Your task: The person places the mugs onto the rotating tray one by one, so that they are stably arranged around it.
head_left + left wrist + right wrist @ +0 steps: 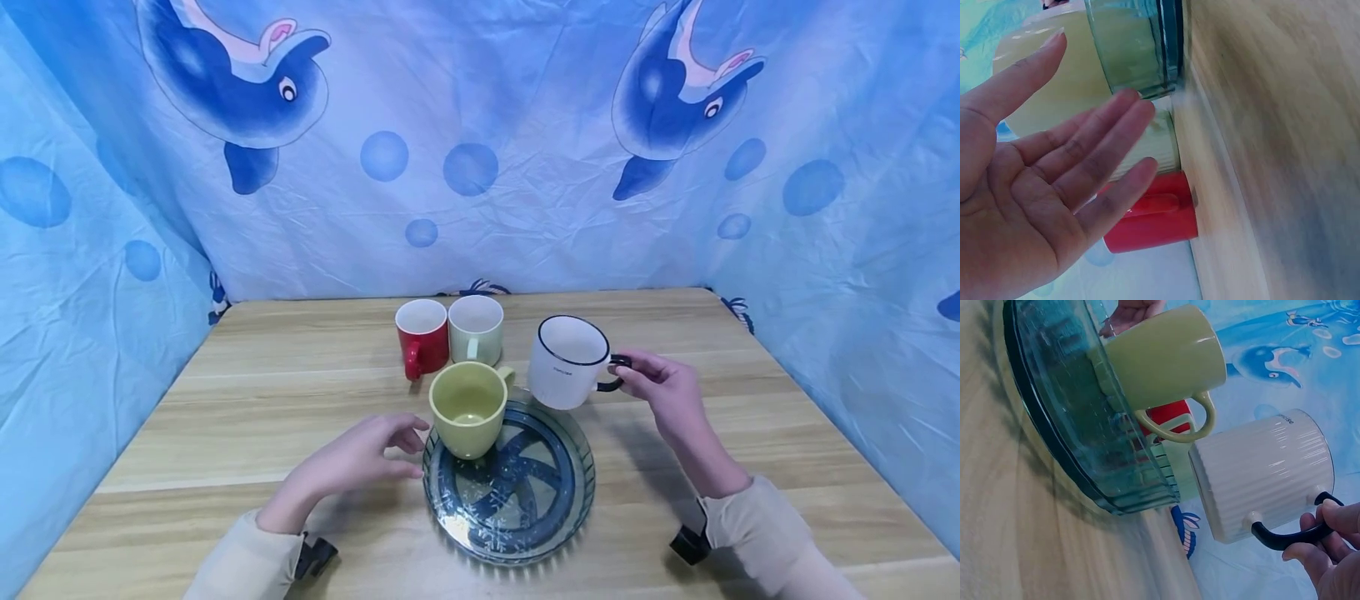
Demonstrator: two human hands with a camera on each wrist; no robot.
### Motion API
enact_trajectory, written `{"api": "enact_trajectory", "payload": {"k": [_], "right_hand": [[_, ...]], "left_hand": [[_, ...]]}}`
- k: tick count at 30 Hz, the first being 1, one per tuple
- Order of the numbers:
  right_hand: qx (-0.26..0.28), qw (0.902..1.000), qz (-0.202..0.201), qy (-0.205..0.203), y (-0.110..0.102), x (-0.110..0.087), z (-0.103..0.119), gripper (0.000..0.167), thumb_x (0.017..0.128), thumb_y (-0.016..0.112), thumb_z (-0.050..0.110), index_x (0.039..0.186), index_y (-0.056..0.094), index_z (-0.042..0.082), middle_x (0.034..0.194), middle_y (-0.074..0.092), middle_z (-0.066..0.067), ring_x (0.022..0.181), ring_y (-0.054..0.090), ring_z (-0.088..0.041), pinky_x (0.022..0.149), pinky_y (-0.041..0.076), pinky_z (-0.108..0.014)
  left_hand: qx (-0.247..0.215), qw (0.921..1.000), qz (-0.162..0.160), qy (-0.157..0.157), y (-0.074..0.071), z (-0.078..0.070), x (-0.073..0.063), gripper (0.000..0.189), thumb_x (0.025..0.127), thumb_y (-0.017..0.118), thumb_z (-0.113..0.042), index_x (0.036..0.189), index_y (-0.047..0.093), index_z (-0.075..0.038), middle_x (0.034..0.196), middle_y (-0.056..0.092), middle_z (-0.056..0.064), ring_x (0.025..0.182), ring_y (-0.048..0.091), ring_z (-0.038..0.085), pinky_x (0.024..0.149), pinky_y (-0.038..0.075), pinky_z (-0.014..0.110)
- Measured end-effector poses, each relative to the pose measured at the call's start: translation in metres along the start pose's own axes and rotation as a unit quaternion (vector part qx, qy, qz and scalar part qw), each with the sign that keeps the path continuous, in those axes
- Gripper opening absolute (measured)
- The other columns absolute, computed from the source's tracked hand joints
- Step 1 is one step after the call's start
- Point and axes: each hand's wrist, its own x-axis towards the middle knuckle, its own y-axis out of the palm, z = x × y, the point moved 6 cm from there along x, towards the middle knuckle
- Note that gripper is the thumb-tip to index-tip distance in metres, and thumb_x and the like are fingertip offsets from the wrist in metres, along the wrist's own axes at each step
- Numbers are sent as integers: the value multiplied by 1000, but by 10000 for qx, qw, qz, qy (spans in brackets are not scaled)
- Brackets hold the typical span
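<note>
My right hand pinches the black handle of a white ribbed mug with a dark rim. In the right wrist view the white mug is lifted and tilted, close by the glass dish's edge. A yellow-green mug stands inside the round glass dish, toward its left side, its handle pointing to the back right. Beside that mug, at the dish's left rim, is my left hand, its fingers relaxed and holding nothing. The left wrist view shows the palm and spread fingers.
Behind the dish, a red mug and a pale green mug stand side by side on the wooden table. A blue cloth with dolphins hangs along the table's back and sides.
</note>
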Motion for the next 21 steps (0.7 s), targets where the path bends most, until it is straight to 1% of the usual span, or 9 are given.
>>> {"api": "enact_trajectory", "payload": {"k": [3, 8, 12, 15, 18, 21], "right_hand": [[-72, 10000, 59, -21, 3, -1, -2, 17, 89, 68, 9, 106, 73, 11, 82, 72, 18, 80, 68, 1, 73, 59, -16], [-208, 9995, 212, -95, 9, -4, -4, 32, 90, 66, 4, 119, 63, -10, 85, 71, 21, 83, 68, 1, 74, 59, -17], [-254, 9988, 404, -96, 15, -8, -6, 33, 90, 64, 1, 121, 60, -12, 87, 71, 22, 85, 67, 3, 75, 59, -17], [-315, 9981, 526, -85, 18, -10, -7, 33, 91, 64, 3, 121, 60, -11, 86, 71, 22, 85, 68, 4, 75, 59, -16], [-343, 9978, 559, -52, 21, -11, -8, 36, 92, 63, 5, 123, 58, -13, 85, 71, 22, 86, 68, 3, 75, 58, -16], [-330, 9980, 544, -2, 22, -12, -8, 39, 92, 64, 6, 124, 56, -14, 85, 71, 23, 86, 68, 3, 75, 59, -16]], "left_hand": [[21, 10000, 58, -6, 1, 2, 1, 65, 78, 79, -24, 130, 53, 6, 113, 68, 16, 102, 67, 29, 91, 56, 47], [-6, 9998, 199, 77, 4, 3, 3, 72, 78, 79, -24, 135, 49, 7, 127, 61, 23, 107, 65, 35, 94, 54, 51], [94, 9996, 248, 124, 5, 3, 4, 70, 77, 80, -24, 133, 51, 6, 130, 60, 23, 108, 65, 35, 96, 53, 52], [160, 9993, 285, 160, 6, 2, 4, 66, 77, 80, -24, 129, 55, 6, 129, 61, 23, 109, 65, 34, 97, 52, 52], [226, 9991, 304, 166, 5, 2, 5, 61, 77, 79, -25, 126, 58, 5, 126, 64, 21, 109, 65, 33, 97, 52, 52], [283, 9990, 307, 170, 5, 1, 4, 54, 78, 79, -26, 120, 63, 4, 117, 69, 17, 106, 67, 31, 96, 53, 51]]}}
